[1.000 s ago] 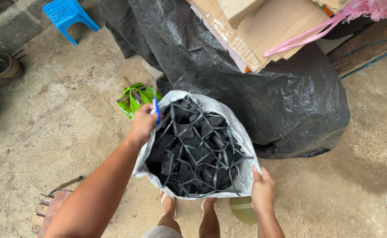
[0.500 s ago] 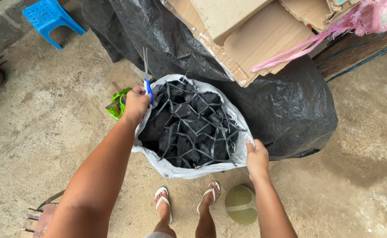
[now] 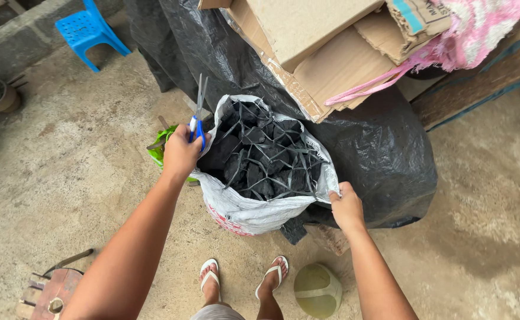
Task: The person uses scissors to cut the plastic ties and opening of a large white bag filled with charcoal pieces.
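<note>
While gripping the charcoal sack (image 3: 254, 210) rim on both sides, left hand (image 3: 181, 153) is also clutching blue-handled scissors (image 3: 198, 112), blades pointing up/away, w/ right hand (image 3: 347, 207) pinching the near-right edge.

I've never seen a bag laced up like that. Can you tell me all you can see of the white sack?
The sack is white woven plastic, standing open on the concrete floor and leaning against a black tarp. It is full of black charcoal under a web of dark cord. The left hand, with scissors, grips its rim; the right hand grips the opposite rim.
</note>
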